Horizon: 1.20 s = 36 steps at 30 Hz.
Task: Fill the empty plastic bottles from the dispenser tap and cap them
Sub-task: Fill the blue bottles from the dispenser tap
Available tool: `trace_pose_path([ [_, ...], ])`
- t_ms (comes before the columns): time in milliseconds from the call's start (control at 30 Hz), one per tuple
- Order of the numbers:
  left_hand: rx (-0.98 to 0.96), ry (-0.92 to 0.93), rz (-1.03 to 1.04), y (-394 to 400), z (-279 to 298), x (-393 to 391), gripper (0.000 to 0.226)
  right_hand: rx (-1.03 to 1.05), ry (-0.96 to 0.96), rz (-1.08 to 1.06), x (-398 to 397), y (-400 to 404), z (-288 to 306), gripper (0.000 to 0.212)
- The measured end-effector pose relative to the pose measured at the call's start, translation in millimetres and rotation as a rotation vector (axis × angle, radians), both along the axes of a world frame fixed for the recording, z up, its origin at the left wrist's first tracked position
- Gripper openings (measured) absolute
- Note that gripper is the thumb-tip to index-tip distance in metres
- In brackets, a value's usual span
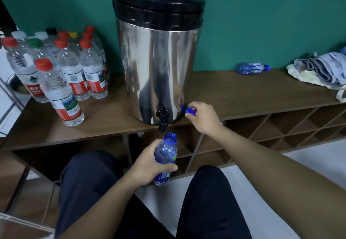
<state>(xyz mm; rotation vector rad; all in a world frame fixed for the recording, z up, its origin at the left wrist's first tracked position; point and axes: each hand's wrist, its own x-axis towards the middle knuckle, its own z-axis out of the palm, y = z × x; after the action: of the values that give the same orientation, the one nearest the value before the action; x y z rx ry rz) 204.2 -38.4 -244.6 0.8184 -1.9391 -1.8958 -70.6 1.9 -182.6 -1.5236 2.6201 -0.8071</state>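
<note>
One uncapped blue plastic bottle (165, 156) sits in your left hand (149, 165) grip, mouth just below the black tap (163, 116); your right hand (202, 117) pinches its blue cap (190, 111) over the tabletop (243, 90). Filling step: next, open the tap.

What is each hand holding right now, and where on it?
Left hand grips the open blue bottle around its middle, below the tap. Right hand pinches the blue cap by its rim.

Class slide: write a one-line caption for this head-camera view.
Left hand holds an open blue bottle below the dispenser tap; right hand pinches its blue cap.
</note>
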Motion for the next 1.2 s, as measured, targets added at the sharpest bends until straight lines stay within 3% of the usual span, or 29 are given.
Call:
trace_pose_path([
  [200, 0.049, -0.019, 0.081, -10.2, -13.5, 3.3, 0.07, -0.062, -0.035, 0.007, -1.2, 1.0, -22.8, 0.041],
  [367, 0.035, -0.018, 0.118, -10.1, -10.9, 2.6, 0.07, -0.256, -0.075, -0.011, 21.0, 18.2, 4.4, 0.012],
  [533, 0.015, 0.004, 0.173, -8.9, -8.3, 0.7, 0.066, -0.419, -0.241, 0.128, 77.1, 26.0, 57.9, 0.016],
  [733, 0.004, 0.074, 0.217, -4.6, 1.0, 2.3, 0.071, -0.328, -0.225, 0.314, 131.5, 23.9, 94.9, 0.023],
  [833, -0.011, 0.086, 0.227, -3.5, 3.7, 2.9, 0.076, -0.276, -0.198, 0.298, 136.8, 16.5, 94.1, 0.027],
  [1100, -0.07, 0.057, 0.209, -7.3, -0.6, 4.7, 0.087, -0.238, -0.358, 0.296, 122.9, 13.9, 83.0, 0.026],
  [1200, -0.079, 0.043, 0.234, -7.5, 0.2, 4.5, 0.083, -0.207, -0.281, 0.336, 119.8, 14.2, 86.4, 0.02],
])
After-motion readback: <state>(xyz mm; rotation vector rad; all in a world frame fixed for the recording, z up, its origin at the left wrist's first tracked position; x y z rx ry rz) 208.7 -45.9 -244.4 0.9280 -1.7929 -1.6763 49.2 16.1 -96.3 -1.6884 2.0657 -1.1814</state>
